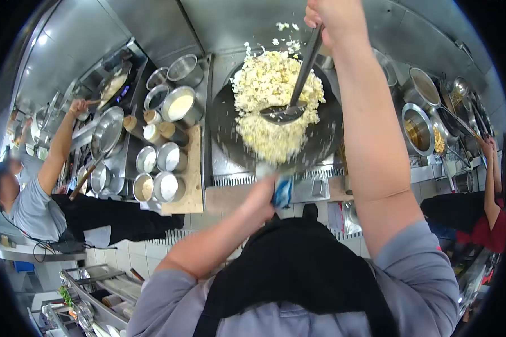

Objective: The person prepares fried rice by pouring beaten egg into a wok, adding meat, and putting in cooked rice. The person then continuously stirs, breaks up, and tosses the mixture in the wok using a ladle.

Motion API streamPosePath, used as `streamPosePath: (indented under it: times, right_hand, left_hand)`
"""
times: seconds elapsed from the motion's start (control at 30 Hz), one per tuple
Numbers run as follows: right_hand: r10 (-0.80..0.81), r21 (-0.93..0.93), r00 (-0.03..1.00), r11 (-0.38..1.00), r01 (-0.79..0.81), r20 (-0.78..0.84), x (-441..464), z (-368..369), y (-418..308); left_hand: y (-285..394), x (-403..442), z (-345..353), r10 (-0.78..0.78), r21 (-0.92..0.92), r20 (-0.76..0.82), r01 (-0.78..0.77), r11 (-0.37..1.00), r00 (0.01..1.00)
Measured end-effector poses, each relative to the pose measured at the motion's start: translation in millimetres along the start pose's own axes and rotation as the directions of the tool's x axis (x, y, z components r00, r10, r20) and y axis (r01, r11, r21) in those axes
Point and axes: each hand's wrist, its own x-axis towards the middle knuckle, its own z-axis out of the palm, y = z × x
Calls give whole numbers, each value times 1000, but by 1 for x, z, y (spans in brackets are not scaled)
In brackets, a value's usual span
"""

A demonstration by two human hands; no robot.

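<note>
A large dark wok (222, 121) stands in front of me, heaped with fried rice (275, 78) with yellow bits, some of it blurred by motion near the front. My right hand (329, 17) is closed high on the long handle of a ladle (305, 70); its dark round bowl rests in the rice. At the wok's near edge my left hand (261, 196) is closed around a blue and white cloth (283, 192). The hand is blurred, and what lies under the cloth is hidden.
Loose rice (287, 26) lies behind the wok. To the left are metal seasoning containers (168, 186), a yellow-liquid pot (181, 106) and squeeze bottles (152, 132). A co-worker (36, 194) tends another pan at far left. Metal bowls (417, 129) and another person (492, 219) are right.
</note>
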Motion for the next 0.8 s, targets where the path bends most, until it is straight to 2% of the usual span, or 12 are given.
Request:
streamPosePath:
  times: [0.03,0.1,0.13,0.17,0.2,0.27,0.43,0.57,0.6,0.67,0.73,0.8]
  right_hand:
    - [76,-26,997,997,-75,20,-13,2,5]
    - [146,-50,988,988,-144,38,-12,-1,39]
    - [-130,-307,988,947,98,-83,3,-10,90]
    - [-422,-557,899,776,294,-113,15,-13,117]
    - [-429,-553,897,776,304,-109,15,-9,103]
    - [-13,-201,996,980,-5,-90,16,-1,51]
    - [-150,-46,987,988,148,-57,25,27,-56]
    - [-488,-105,860,857,505,150,8,41,-116]
    - [-73,393,808,897,-203,584,90,-21,-137]
    - [-410,164,851,912,376,327,39,-9,-115]
    - [-347,51,931,938,343,114,14,-13,-52]
    - [-153,-177,974,976,124,-165,4,-22,73]
  left_hand:
    - [21,5,18,43,-19,-51,-44,999,998]
    - [49,42,32,137,-119,83,-127,985,987]
    - [32,60,18,152,-45,45,-150,988,987]
    - [16,78,5,181,26,13,-181,983,983]
    - [1,87,-13,133,26,-28,-132,991,991]
    - [-21,80,-35,31,46,-100,-26,999,994]
    - [-3,82,-15,85,-82,-24,-86,993,996]
    - [36,133,13,128,-23,-9,-128,992,992]
    - [43,133,17,89,22,-29,-88,996,996]
    - [45,121,11,48,6,25,-48,999,999]
    - [32,110,-7,-45,39,205,37,999,978]
    - [15,98,-14,-84,52,154,77,996,985]
